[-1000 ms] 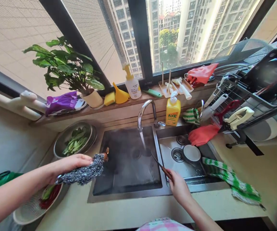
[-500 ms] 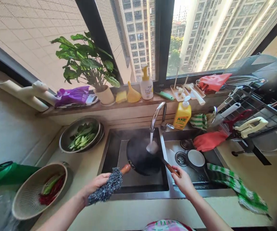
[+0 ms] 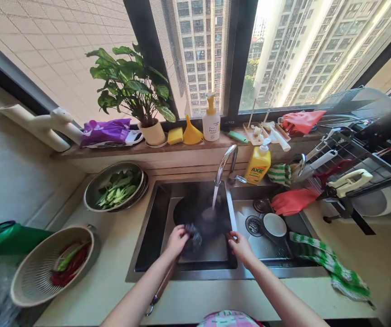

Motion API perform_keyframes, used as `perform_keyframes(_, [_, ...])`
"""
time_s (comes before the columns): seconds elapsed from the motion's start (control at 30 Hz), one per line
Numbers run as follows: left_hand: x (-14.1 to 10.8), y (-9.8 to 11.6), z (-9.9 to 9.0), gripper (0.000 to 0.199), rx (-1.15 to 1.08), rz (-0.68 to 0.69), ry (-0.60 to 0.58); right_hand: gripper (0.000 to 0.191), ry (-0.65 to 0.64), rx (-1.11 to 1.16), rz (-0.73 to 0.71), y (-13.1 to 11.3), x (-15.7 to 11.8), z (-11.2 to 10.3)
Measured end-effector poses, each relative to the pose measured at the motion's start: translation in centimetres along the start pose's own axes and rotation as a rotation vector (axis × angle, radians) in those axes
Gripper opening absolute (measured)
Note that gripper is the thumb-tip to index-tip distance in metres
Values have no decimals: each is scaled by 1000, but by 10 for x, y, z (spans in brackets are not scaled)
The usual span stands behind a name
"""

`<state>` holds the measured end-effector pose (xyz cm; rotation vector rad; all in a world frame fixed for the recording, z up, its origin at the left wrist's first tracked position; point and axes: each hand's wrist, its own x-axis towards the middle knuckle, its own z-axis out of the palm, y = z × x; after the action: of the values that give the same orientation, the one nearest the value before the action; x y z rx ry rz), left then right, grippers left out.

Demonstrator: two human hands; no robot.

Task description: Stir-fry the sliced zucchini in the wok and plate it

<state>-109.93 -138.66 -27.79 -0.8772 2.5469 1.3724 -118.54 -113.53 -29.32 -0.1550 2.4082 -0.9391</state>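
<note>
A dark wok (image 3: pixel 183 209) sits in the left sink basin under running water, partly hidden by steam. My left hand (image 3: pixel 178 240) is closed on a dark grey scrubbing cloth (image 3: pixel 194 235) at the wok's near side. The wok's long wooden handle (image 3: pixel 164 281) slants under my left forearm over the sink's front edge, its metal ring above the counter. My right hand (image 3: pixel 239 247) pinches a short brown handle (image 3: pixel 230 235) by the sink divider; what it joins is hard to make out.
The faucet (image 3: pixel 224 161) arches over the wok. A white bowl (image 3: pixel 275 225) and red glove (image 3: pixel 294 201) are at the right basin. Bowls of greens (image 3: pixel 117 188) and peppers (image 3: pixel 69 263) stand left; a yellow soap bottle (image 3: pixel 258 163) stands behind, a rack (image 3: pixel 369 159) right.
My left hand has moved right with the cloth, off the wooden handle, which now lies uncovered and points toward the front. My right hand has shifted slightly left. The wok looks turned and steam is thicker.
</note>
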Motion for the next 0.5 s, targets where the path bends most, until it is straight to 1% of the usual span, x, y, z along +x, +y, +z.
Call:
perform_keyframes(0.03, [19, 10, 13, 20, 36, 2, 50, 31, -4, -50, -5, -2, 1, -2])
perform_keyframes(0.07, [36, 19, 27, 20, 71, 3, 75, 27, -10, -103, -14, -4, 2, -6])
perform_keyframes(0.13, [57, 36, 52, 24, 132, 20, 93, 19, -11, -206, -49, -11, 7, -22])
perform_keyframes(0.17, [61, 41, 61, 26, 157, 43, 86, 19, 1, -254, -72, -17, 13, -35])
perform_keyframes(0.23, [55, 44, 69, 27, 202, 113, 66, 31, 64, -339, -135, -32, 32, -64])
perform_keyframes(0.27, [47, 40, 68, 27, 227, 148, 60, 39, 120, -381, -172, -41, 46, -80])
perform_keyframes(0.3, [36, 34, 63, 28, 258, 173, 62, 46, 185, -422, -226, -50, 62, -94])
perform_keyframes(0.33, [22, 26, 54, 30, 295, 181, 74, 50, 287, -538, -318, -58, 80, -105])
perform_keyframes(0.37, [7, 15, 43, 31, 339, 169, 95, 53, 356, -632, -346, -65, 97, -113])
perform_keyframes(0.43, [-29, -12, 13, 33, 439, 88, 154, 58, 411, -746, -344, -73, 127, -121])
perform_keyframes(0.5, [-66, -41, -17, 37, 540, -40, 222, 60, 408, -773, -308, -72, 144, -121])
